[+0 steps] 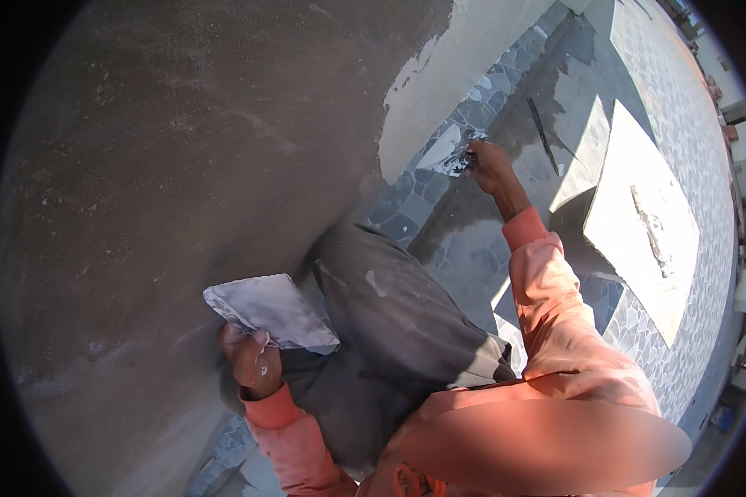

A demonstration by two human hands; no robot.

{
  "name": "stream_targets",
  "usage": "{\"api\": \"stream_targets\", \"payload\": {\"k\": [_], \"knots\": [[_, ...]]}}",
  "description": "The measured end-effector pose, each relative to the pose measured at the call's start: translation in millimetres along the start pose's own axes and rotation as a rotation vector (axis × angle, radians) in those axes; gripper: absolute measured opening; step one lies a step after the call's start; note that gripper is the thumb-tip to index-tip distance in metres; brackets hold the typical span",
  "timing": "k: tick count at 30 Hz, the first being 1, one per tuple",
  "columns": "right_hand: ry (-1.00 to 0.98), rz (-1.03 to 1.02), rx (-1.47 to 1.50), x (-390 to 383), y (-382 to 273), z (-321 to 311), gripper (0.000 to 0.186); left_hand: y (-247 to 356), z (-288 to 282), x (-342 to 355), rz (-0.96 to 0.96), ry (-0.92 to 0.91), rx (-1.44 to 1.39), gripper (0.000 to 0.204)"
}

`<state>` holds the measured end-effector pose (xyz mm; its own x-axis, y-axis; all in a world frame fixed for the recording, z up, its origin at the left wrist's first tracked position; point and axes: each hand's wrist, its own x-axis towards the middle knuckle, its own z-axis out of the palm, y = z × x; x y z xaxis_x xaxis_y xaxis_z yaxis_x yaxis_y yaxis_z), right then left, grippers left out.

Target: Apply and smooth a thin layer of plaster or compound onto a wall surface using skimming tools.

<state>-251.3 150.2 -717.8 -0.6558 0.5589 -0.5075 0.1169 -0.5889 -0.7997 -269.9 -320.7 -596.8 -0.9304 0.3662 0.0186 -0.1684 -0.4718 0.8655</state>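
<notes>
My left hand (pixel 253 362) is closed around the near edge of a flat rectangular board (pixel 275 311) smeared with white plaster. White paste sticks to my thumb and fingers. Out to the far right, my right hand (pixel 491 169) grips the handle of a plastering trowel (pixel 448 155). Its wide metal blade carries bright white paste and is held close to the wall's pale coated part (pixel 439 91); I cannot tell if they touch. The bare grey-brown wall (pixel 199 141) fills the left, meeting the coating along a ragged edge.
A large white sheet (pixel 646 215) with a streak of plaster on it stands at the right. A thin dark bar (pixel 543 135) lies on the grey, partly wet ground beyond my right forearm. Stone-patterned paving (pixel 675 108) stretches along the far right.
</notes>
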Motion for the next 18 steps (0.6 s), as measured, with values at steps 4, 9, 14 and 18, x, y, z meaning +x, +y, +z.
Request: {"api": "stream_targets", "payload": {"k": [4,9,14,18], "knots": [[0.006,0.028,-0.061,58,84,-16,0.005,3,1,-2,-0.006,0.037,0.013,0.052],[-0.168,-0.792,-1.437,104,126,-42,0.024,0,2,-2,-0.024,0.124,0.010,0.054],[-0.155,-0.583,-0.832,125,130,-32,0.009,-2,9,-2,-0.001,0.153,0.006,0.055],[-0.174,-0.811,-1.500,121,122,-7,0.019,5,7,-4,0.000,0.093,0.038,0.056]]}}
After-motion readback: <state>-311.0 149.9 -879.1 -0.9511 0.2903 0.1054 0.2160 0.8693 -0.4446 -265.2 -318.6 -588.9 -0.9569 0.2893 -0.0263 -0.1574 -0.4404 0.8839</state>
